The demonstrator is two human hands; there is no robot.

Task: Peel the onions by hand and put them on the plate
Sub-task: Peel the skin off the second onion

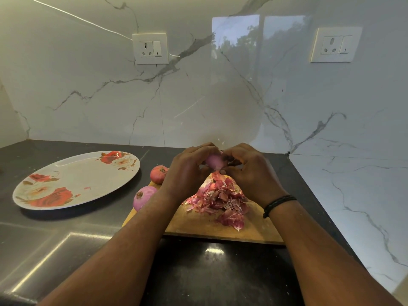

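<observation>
Plate point(75, 180): oval, rose pattern, lies on the dark desk point(66, 235) at the left, well apart from the hands; one small pink scrap lies on it.
Loose onions: an unpeeled onion point(157, 173) sits at the board's far left corner; a peeled onion point(143, 196) lies nearer, at the board's left edge.
Left hand point(187, 171): grip curled round the held onion point(214, 161) from the left.
Held onion: pale pink, raised above the board between both hands.
Right hand point(251, 171): grip curled on the onion's right side, fingertips pinching at its lower end; a black band point(277, 204) circles the wrist.
Skins point(220, 199): a purple-red heap on the wooden cutting board point(198, 226), right below the hands.
</observation>
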